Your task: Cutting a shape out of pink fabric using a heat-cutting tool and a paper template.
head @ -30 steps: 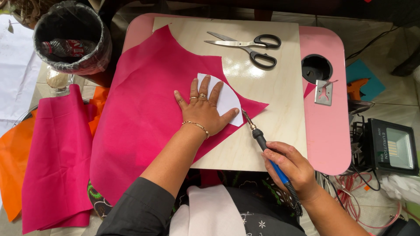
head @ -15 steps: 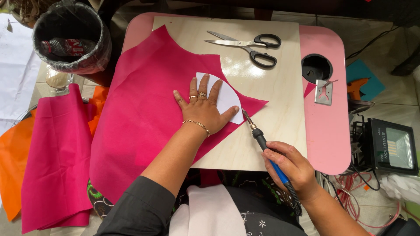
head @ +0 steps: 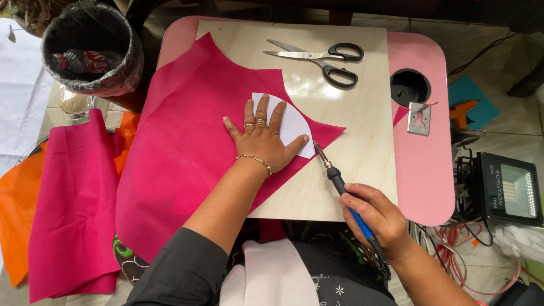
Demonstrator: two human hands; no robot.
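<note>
Two hands work over a pale plywood board (head: pixel 362 170) that lies on a pink table (head: pixel 425 170), and everything else sits around that board. Far to the left of the board, an orange cloth (head: pixel 14 226) lies under a folded pink cloth (head: pixel 73 215), and behind these stands a bin lined with black plastic (head: pixel 90 48). A large piece of pink fabric (head: pixel 181 147) drapes over the board's left edge and spreads across its left half, coming to a point near the board's middle. The left hand (head: pixel 263 141) lies flat on the fabric there, fingers spread, pressing down a white paper template (head: pixel 292 122) with a curved edge; rings and a bracelet show on this hand. Just right of the thumb, the metal tip of a soldering iron (head: pixel 334 175) touches the fabric at the template's lower corner. The iron slants down toward the board's near edge, where the right hand (head: pixel 379 218) is closed around its blue handle, well apart from the left hand. Black-handled scissors (head: pixel 320 56) lie on the board's far side, blades partly open. Right of the board, the table has a round cup hole (head: pixel 410 86) with a small metal bracket (head: pixel 419 119) beside it, and beyond the table a floodlight (head: pixel 507 190) sits on the floor.
</note>
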